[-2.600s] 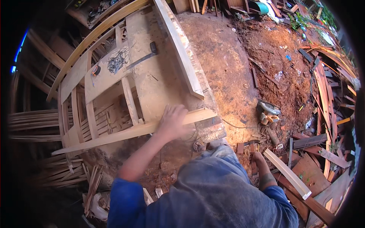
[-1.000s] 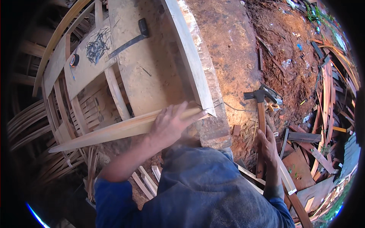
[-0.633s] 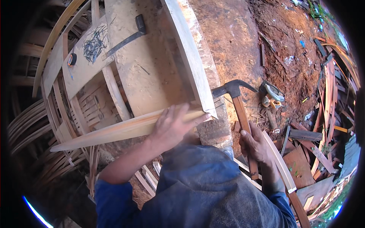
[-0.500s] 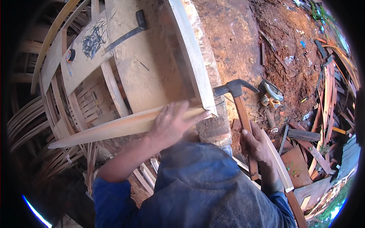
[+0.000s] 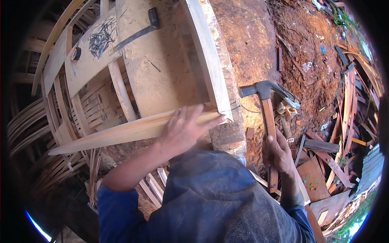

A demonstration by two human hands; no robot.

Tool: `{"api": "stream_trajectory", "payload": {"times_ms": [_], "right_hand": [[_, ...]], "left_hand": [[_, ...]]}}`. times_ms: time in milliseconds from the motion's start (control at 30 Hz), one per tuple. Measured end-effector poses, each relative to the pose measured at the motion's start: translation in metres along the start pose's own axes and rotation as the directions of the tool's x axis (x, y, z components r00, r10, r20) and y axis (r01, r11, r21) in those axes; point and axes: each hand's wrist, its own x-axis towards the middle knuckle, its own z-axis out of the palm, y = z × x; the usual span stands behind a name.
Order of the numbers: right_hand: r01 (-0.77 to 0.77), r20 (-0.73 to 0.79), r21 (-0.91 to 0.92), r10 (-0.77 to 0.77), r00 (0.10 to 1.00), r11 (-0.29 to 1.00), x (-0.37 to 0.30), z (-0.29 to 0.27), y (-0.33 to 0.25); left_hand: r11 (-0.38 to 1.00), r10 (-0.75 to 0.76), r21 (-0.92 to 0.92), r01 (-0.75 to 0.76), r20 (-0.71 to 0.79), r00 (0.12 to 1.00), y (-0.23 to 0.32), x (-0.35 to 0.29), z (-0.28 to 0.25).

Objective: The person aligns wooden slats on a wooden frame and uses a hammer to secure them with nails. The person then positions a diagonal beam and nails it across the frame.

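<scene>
My left hand lies across a long pale wooden board, holding it near its right end. Its fingers reach over the board's top edge, and the thumb stretches toward the corner. There the board meets an upright side plank. A thin dark nail or wire seems to stick out by that corner, too small to be sure. In my right hand is a claw hammer, gripped low on its wooden handle. Its black head is up, to the right of the corner and apart from it.
Loose nails, a round black tape roll and a flat metal square lie on the wooden panel. A slatted frame stands at left. Wood scraps cover the ground at right, near an orange-handled tool.
The hammer and my right hand have moved right, taking the hammer head away from the corner. My left hand stays on the board, its index finger slightly more raised.
</scene>
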Motion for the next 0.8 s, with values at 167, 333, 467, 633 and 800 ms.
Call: {"api": "stream_trajectory", "payload": {"times_ms": [167, 333, 467, 633, 800], "right_hand": [[-0.06, 0.049, -0.159, 0.069, 0.996, 0.985, 0.005, 0.005, 0.007], [-0.087, 0.119, -0.125, 0.102, 0.988, 0.988, 0.007, -0.004, 0.006], [-0.08, 0.074, -0.086, 0.087, 0.993, 0.993, -0.003, -0.029, -0.006], [-0.073, 0.023, -0.092, 0.075, 0.997, 0.993, -0.015, -0.053, -0.013], [-0.201, 0.061, -0.143, 0.211, 0.975, 0.969, -0.016, -0.055, -0.016]], "left_hand": [[1.0, -0.004, 0.004, 0.004, 0.001, 1.0, 0.0, 0.0, -0.001], [1.0, -0.002, 0.014, 0.002, -0.001, 1.0, 0.001, 0.001, 0.002], [0.999, -0.024, -0.04, 0.024, 0.001, 1.0, 0.002, 0.001, 0.001], [1.0, -0.016, -0.011, 0.016, -0.027, 1.0, 0.005, 0.003, 0.001], [0.997, -0.053, -0.054, 0.056, 0.058, 0.997, 0.004, 0.004, 0.003]]}}
